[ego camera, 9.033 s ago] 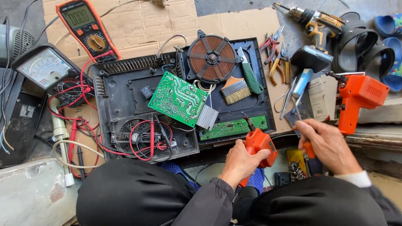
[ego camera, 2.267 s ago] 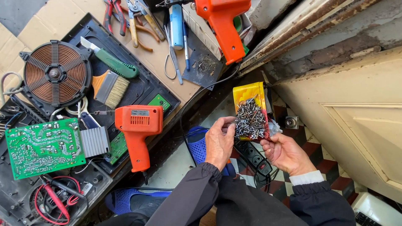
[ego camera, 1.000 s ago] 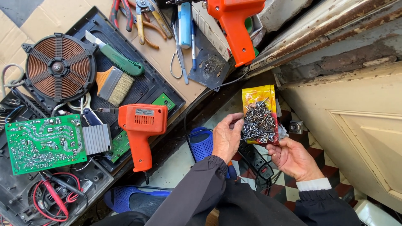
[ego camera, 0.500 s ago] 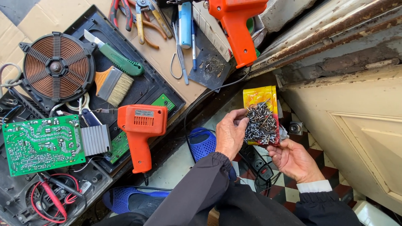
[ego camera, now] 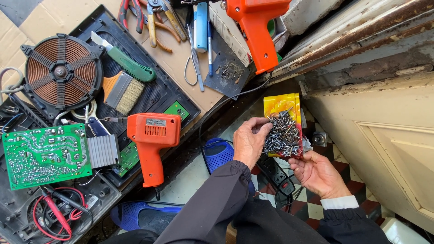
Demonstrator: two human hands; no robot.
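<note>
Cardboard-covered table, upper left of frame: black appliance casing, pliers, scissors, blue pen lying directly on it. Checkered floor, lower right: black power strip.

Daylight falls on a cluttered work spot at a doorway. Flattened cardboard covers the ground on the left. A cream panelled door fills the right, under a rusty, flaking metal sill. Below lies a checkered tile floor in red, black and white
</note>
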